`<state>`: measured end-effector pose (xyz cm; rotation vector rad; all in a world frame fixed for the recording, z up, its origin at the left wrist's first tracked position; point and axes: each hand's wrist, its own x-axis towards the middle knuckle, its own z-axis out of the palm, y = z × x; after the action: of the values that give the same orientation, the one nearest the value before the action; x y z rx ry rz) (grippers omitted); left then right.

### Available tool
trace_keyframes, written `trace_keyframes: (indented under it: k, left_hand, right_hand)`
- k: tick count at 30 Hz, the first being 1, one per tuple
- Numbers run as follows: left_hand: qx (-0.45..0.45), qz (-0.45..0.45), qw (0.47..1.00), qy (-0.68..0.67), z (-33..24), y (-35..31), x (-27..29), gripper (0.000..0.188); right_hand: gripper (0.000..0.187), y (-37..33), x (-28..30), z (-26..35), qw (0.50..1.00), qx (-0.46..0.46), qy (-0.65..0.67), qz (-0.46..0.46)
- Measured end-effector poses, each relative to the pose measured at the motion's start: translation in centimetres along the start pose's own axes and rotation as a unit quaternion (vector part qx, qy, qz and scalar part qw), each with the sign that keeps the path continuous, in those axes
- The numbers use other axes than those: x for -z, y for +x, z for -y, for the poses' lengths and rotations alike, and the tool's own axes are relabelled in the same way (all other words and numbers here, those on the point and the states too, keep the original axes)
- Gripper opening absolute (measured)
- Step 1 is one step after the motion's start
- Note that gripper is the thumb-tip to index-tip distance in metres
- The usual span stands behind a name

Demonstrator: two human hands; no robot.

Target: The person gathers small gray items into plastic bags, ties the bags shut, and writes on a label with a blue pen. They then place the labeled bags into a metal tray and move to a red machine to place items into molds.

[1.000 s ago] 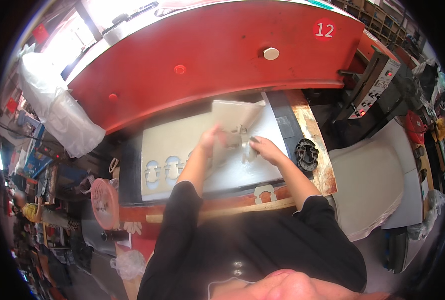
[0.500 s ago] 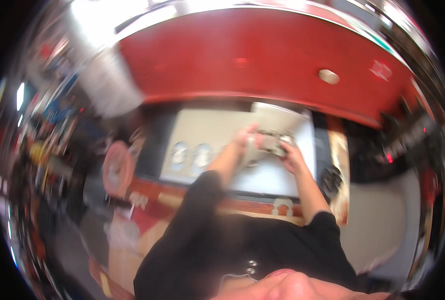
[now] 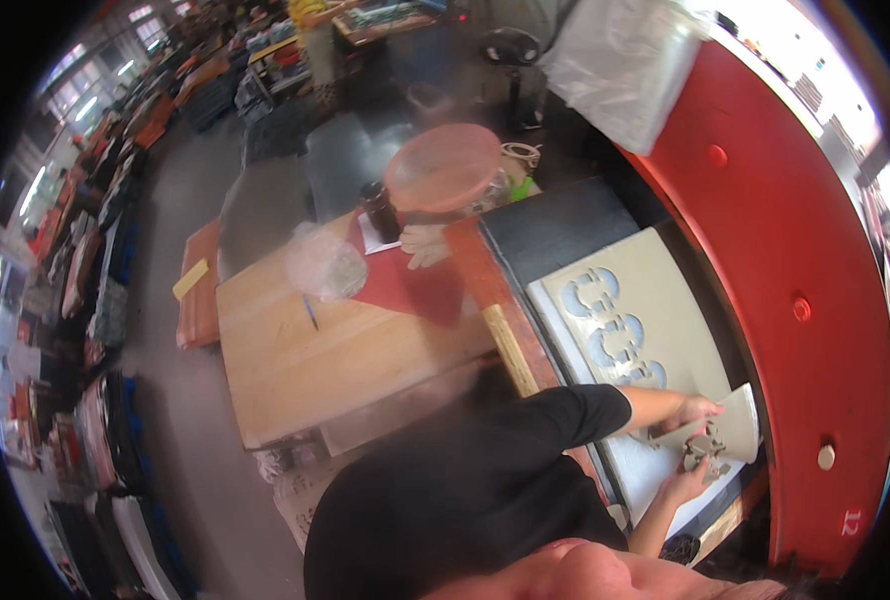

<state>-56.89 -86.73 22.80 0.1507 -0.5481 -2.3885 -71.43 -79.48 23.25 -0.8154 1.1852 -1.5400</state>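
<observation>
A beige sheet (image 3: 660,262) with rounded cut-out openings lies on a pale board (image 3: 655,482), and its end beside my hands is curled up. My left hand (image 3: 693,410) is closed on the lifted part of this sheet. Several small beige cut pieces (image 3: 703,448) are bunched between my hands. Below them, my right hand (image 3: 687,484) has its fingers closed around these pieces. My fingers and the pieces overlap, so their exact shapes are partly hidden.
A red machine beam (image 3: 755,200) runs along the far side of the board. To the left stands a wooden table (image 3: 305,375) with a clear plastic bag (image 3: 315,262), a dark bottle (image 3: 378,212) and a glove (image 3: 425,245). A pink basket (image 3: 443,168) is behind it. Another person (image 3: 313,40) stands farther off.
The view has swung left, so the board and my hands now appear at the lower right and the side table shows. Both hands stay at the sheet and the cut pieces.
</observation>
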Motion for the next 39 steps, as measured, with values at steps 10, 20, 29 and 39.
trace_keyframes:
  k: [10,20,29,39]
  left_hand:
    - [-0.003,-0.002,0.999,-0.034,-0.3,-0.4,-0.1,0.08]
    - [-0.073,-0.122,0.989,-0.028,1.1,-2.8,-0.5,0.064]
    - [0.059,-0.147,0.987,0.036,-1.2,-2.7,-0.1,0.091]
    - [0.08,-0.176,0.981,0.002,-5.4,-4.1,-2.6,0.087]
  right_hand:
    - [0.046,0.1,-1.7,3.0,0.953,0.051,-0.289,0.07]
    - [0.043,3.9,0.6,5.9,0.756,0.169,-0.592,0.224]
    - [0.021,1.3,2.0,6.2,0.745,0.222,-0.602,0.18]
    - [0.017,-5.5,11.1,12.5,0.916,-0.264,-0.182,0.243]
